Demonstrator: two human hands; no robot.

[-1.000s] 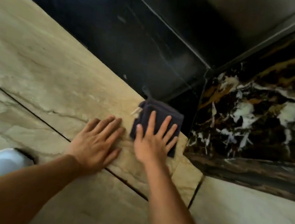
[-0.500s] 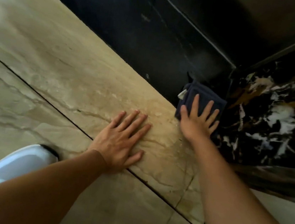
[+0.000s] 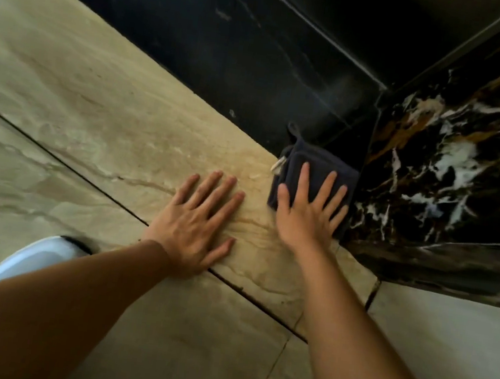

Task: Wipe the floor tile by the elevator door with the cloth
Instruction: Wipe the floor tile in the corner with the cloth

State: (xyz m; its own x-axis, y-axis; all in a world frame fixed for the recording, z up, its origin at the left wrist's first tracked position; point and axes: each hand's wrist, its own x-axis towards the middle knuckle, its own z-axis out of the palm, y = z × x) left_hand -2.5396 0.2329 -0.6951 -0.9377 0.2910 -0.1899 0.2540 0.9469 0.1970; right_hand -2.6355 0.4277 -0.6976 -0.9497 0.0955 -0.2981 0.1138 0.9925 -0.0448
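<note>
Both bare forearms reach forward; the left hand [image 3: 199, 219] lies palm-down with fingers together, the right hand [image 3: 308, 217] pressed flat, its fingers [image 3: 304, 180] spread wide.

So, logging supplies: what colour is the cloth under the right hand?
Dark navy, nearly black; the cloth shows in the head view.

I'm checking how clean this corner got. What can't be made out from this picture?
- Head view: beige marble floor tile beneath the folded dark navy cloth is hidden by the cloth and right hand.
- Tile under the flat left hand: covered.
- White shoe: partly behind the left forearm.
- Small white tag on the cloth: unreadable.
</note>
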